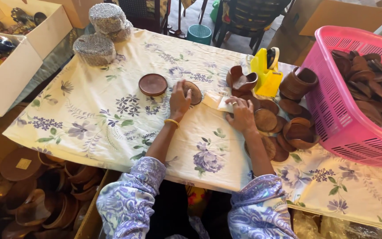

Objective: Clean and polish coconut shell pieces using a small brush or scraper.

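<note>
My left hand rests flat on the floral tablecloth, its fingers on a round brown wooden coaster. My right hand presses on a pale strip of paper or tape next to a pile of wooden coasters. Another round wooden disc lies apart, to the left of my left hand. A yellow tape dispenser stands just beyond my right hand.
A pink plastic basket full of wooden pieces stands at the right. Wooden holders and a bowl-shaped piece sit near the dispenser. Silvery round packs lie far left. Cardboard boxes hold items; more wooden pieces fill a box below.
</note>
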